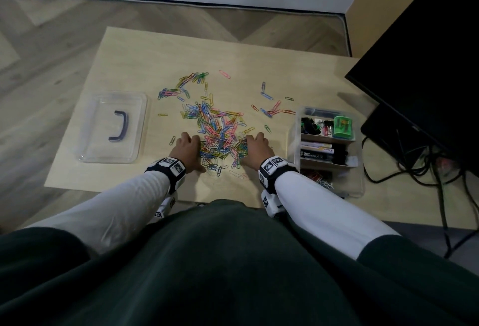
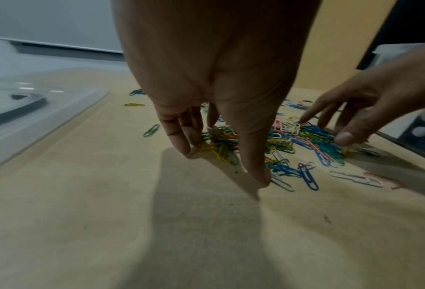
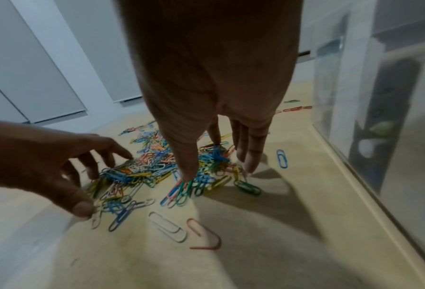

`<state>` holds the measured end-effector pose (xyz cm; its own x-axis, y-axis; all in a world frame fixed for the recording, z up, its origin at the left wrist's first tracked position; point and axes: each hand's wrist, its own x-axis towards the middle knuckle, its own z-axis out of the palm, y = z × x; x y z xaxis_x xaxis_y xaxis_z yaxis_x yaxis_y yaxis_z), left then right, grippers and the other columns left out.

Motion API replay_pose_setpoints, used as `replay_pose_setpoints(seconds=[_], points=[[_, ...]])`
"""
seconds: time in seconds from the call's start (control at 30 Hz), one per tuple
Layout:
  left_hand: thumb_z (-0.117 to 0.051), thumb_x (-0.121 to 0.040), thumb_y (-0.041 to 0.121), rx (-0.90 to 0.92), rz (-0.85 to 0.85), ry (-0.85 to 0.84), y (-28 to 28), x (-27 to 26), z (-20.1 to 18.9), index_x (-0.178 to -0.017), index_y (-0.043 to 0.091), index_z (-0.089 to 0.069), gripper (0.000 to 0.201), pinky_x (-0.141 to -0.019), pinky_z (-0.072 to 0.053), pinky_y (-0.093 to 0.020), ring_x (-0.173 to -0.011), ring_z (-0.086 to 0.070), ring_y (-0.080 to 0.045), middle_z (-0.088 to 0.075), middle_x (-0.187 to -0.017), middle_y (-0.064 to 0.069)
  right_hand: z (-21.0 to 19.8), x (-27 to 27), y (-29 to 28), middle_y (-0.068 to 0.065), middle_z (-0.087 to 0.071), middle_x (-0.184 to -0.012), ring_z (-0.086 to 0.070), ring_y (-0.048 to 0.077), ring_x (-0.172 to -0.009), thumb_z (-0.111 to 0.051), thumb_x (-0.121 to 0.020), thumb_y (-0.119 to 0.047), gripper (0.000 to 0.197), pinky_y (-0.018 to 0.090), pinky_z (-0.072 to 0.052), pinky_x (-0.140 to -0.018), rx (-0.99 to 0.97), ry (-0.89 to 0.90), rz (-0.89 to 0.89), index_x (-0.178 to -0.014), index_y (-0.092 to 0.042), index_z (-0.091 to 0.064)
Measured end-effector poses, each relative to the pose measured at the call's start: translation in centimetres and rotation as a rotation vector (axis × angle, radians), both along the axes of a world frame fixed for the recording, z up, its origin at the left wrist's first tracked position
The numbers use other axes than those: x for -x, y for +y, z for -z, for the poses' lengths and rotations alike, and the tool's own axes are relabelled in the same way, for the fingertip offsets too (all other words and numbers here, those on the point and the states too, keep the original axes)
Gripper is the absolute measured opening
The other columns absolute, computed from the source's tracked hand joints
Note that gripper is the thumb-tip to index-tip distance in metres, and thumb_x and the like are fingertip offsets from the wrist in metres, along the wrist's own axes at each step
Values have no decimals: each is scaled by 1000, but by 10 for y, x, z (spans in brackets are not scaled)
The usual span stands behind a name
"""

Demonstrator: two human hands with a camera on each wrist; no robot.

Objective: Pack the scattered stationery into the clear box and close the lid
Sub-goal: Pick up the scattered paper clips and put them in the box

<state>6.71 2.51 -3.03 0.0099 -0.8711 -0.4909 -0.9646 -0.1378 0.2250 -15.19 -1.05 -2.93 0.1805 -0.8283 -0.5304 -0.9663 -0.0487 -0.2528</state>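
A heap of coloured paper clips (image 1: 220, 134) lies in the middle of the pale wooden tabletop (image 1: 129, 61), with looser clips strewn toward the far edge and off to the right. The left hand (image 1: 188, 150) and the right hand (image 1: 255, 150) stand on either side of the near part of the heap, palms turned toward each other, fingers fairly straight and spread, their tips down on the tabletop against the clips. The left wrist view shows the left hand's fingertips (image 2: 191, 150) touching yellow clips at the heap's edge and its thumb tip on the wood beside a blue clip (image 2: 307, 176); neither hand has anything pinched or lifted. The right wrist view shows the right hand's thumb tip resting on a bunch of green and blue clips, with a white clip (image 3: 166, 226) and a bent red clip (image 3: 203, 234) lying apart on the near side. The clear box (image 1: 359, 159) sits at the right edge of the tabletop, just beside the right hand, uncovered, its compartments holding black binder clips, a green sharpener (image 1: 343, 126), dark packets and a few paper clips. Its clear lid (image 1: 90, 128) with a dark handle (image 1: 120, 126) lies flat on the left side of the tabletop, well apart from the box. A black monitor (image 1: 427, 53) stands to the right.
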Motion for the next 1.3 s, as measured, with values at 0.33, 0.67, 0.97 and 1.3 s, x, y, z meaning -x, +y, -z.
replay_pose_setpoints(seconds=[0.33,0.67,0.97,1.3], points=[[-87,-66,32,-37,143,1,-8,11,-2,-131,14,-35,85,-89,-51,-47,-105,-53,-36,-39,-123,-17,-2,-27,1,21,-39,-133,-50,39,-113,-74,-82,-9,66,43,-48,-77,74,70,-192,-136,-9,-37],[-56,-92,20,-9,241,40,-15,8,-3,-116,13,-56,24,-74,-47,-36,-88,-60,-35,-55,-104,-14,-5,-33,3,18,-52,-118,-58,39,-99,-57,-87,1,44,38,-41,-69,92,43,-247,-129,-6,-45],[-58,-92,20,100,202,98,-27,5,-14,-98,11,-64,13,-68,-40,-30,-87,-59,-29,-63,-95,-9,-7,-21,-13,17,-66,-97,-64,35,-88,-53,-90,2,12,36,-48,-67,117,-59,-75,-98,-2,-62],[-55,-96,24,143,188,107,-30,11,-28,-95,12,-67,17,-66,-40,-29,-79,-57,-26,-67,-91,-10,-22,7,-20,15,-69,-98,-67,22,-83,-58,-93,-2,11,25,-48,-62,93,-327,189,-102,-3,-64]])
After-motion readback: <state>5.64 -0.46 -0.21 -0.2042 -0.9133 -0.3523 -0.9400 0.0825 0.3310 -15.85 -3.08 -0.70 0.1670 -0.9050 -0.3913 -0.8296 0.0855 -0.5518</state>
